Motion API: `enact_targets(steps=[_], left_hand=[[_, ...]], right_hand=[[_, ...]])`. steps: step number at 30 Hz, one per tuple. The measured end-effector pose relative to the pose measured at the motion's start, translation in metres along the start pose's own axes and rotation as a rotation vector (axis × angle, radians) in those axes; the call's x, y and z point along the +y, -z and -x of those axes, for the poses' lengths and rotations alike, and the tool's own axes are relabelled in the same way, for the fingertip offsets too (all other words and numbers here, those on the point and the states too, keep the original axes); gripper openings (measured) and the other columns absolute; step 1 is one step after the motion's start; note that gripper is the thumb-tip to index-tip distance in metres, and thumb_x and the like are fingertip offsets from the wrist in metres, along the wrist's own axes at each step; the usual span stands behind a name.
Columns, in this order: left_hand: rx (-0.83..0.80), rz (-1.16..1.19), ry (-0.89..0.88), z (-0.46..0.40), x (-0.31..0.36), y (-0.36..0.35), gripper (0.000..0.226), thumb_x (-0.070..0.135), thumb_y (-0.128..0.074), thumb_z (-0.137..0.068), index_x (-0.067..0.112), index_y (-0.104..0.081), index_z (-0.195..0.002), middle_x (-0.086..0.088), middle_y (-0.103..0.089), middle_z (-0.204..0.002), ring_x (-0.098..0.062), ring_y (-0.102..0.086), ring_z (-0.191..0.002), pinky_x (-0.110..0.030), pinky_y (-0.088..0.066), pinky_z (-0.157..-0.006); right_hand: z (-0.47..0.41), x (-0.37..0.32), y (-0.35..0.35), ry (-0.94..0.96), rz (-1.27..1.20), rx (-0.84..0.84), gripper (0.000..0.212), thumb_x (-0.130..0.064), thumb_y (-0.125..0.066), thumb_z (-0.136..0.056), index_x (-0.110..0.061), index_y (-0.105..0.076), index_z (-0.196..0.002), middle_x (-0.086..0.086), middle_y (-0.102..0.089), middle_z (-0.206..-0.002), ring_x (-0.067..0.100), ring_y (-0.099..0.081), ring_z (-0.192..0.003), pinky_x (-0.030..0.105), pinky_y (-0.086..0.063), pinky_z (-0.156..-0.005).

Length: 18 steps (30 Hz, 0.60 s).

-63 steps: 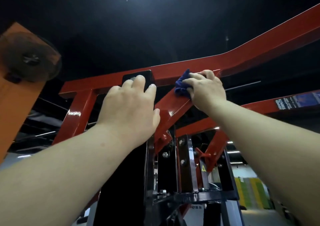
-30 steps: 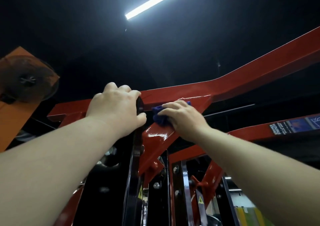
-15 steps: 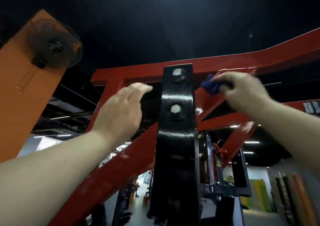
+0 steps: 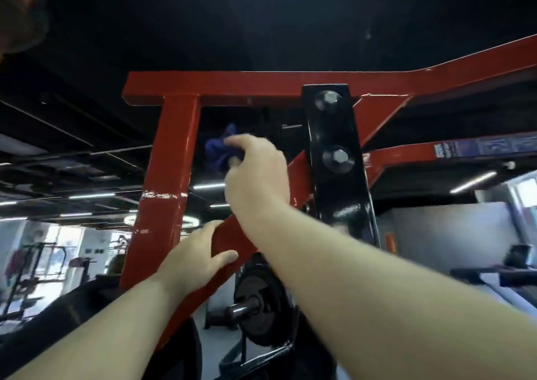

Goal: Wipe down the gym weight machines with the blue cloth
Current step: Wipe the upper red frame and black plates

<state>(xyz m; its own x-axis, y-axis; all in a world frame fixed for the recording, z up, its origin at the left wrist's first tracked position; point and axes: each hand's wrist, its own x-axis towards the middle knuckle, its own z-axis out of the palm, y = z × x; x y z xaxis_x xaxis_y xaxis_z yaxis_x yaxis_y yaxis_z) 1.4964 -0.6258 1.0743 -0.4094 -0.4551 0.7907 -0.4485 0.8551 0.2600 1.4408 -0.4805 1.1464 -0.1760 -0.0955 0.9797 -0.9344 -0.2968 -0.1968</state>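
The red steel frame of the weight machine fills the view: a top crossbeam (image 4: 247, 84), an upright post (image 4: 167, 176) and a diagonal brace (image 4: 232, 237). My right hand (image 4: 255, 179) pinches the bunched blue cloth (image 4: 219, 151) in the air just right of the upright post, below the crossbeam. The cloth looks blurred and I cannot tell whether it touches the post. My left hand (image 4: 193, 259) grips the diagonal brace lower down, with its thumb on the brace's near face.
A black bolted plate (image 4: 334, 158) with two large bolts hangs from the crossbeam to the right of my hands. A black weight disc on a peg (image 4: 255, 307) sits below. A second red arm (image 4: 421, 150) runs right. Other gym machines stand in the bright background at left.
My right hand carried the cloth from the beam joint right of the black plate leftward and down to beside the upright post. My left hand dropped onto the diagonal brace and took hold of it.
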Motion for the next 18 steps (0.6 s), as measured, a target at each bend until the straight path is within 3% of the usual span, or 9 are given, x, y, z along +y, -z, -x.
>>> enact_targets(steps=[2, 4, 7, 10, 13, 15, 18], left_hand=[[-0.033, -0.017, 0.009, -0.001, 0.0, 0.0, 0.066, 0.046, -0.061, -0.09, 0.034, -0.029, -0.146, 0.004, -0.049, -0.141, -0.018, -0.051, -0.125, -0.034, -0.043, -0.098], [-0.071, -0.034, 0.021, 0.0, -0.002, -0.001, 0.073, 0.045, -0.061, -0.091, 0.037, -0.019, -0.15, 0.004, -0.045, -0.145, -0.019, -0.049, -0.127, -0.036, -0.043, -0.101], [-0.134, -0.002, -0.028, 0.007, -0.015, 0.003, 0.085, 0.04, -0.064, -0.091, 0.042, -0.004, -0.152, 0.008, -0.033, -0.154, -0.016, -0.043, -0.133, -0.038, -0.041, -0.106], [-0.129, -0.018, -0.075, 0.012, -0.027, 0.004, 0.089, 0.037, -0.064, -0.091, 0.044, 0.001, -0.152, 0.011, -0.029, -0.155, -0.014, -0.04, -0.134, -0.037, -0.04, -0.105], [-0.116, -0.002, -0.077, 0.012, -0.03, 0.003, 0.089, 0.036, -0.065, -0.091, 0.045, -0.001, -0.152, 0.01, -0.034, -0.152, -0.016, -0.046, -0.129, -0.035, -0.042, -0.102], [-0.111, 0.013, -0.076, 0.012, -0.033, 0.002, 0.088, 0.036, -0.066, -0.09, 0.045, -0.003, -0.152, 0.01, -0.037, -0.15, -0.016, -0.05, -0.126, -0.035, -0.044, -0.102], [-0.097, 0.023, -0.068, 0.014, -0.035, 0.004, 0.086, 0.036, -0.066, -0.09, 0.043, -0.006, -0.152, 0.009, -0.038, -0.15, -0.016, -0.049, -0.126, -0.038, -0.043, -0.104]], right_hand=[[0.011, 0.027, -0.021, -0.158, 0.034, 0.12, 0.055, 0.003, -0.051, -0.091, -0.029, -0.053, -0.135, -0.011, -0.042, -0.144, 0.012, -0.031, -0.135, 0.018, -0.031, -0.096], [0.017, 0.056, -0.034, -0.312, 0.135, 0.197, 0.067, 0.005, -0.048, -0.091, -0.03, -0.038, -0.147, -0.011, -0.019, -0.158, 0.012, -0.012, -0.146, 0.025, -0.025, -0.114], [0.039, 0.084, -0.056, -0.312, 0.3, 0.115, 0.073, 0.002, -0.043, -0.097, -0.034, -0.018, -0.155, -0.013, 0.005, -0.163, 0.013, 0.009, -0.15, 0.034, -0.02, -0.119], [0.045, 0.096, -0.064, -0.161, 0.398, 0.063, 0.063, -0.006, -0.041, -0.101, -0.035, -0.022, -0.154, -0.013, 0.002, -0.163, 0.011, 0.01, -0.149, 0.037, -0.015, -0.122], [0.009, 0.094, -0.054, -0.268, 0.407, 0.165, 0.062, -0.007, -0.04, -0.1, -0.031, -0.021, -0.154, -0.008, -0.002, -0.164, 0.014, 0.004, -0.15, 0.032, -0.003, -0.121], [-0.006, 0.09, -0.051, -0.368, 0.409, 0.221, 0.062, -0.011, -0.038, -0.1, -0.03, -0.018, -0.155, -0.005, -0.002, -0.164, 0.018, 0.002, -0.15, 0.033, -0.003, -0.12], [0.016, 0.082, -0.069, -0.32, 0.465, 0.166, 0.059, -0.017, -0.036, -0.102, -0.034, -0.017, -0.154, -0.004, 0.003, -0.164, 0.02, 0.007, -0.15, 0.038, 0.0, -0.123]])
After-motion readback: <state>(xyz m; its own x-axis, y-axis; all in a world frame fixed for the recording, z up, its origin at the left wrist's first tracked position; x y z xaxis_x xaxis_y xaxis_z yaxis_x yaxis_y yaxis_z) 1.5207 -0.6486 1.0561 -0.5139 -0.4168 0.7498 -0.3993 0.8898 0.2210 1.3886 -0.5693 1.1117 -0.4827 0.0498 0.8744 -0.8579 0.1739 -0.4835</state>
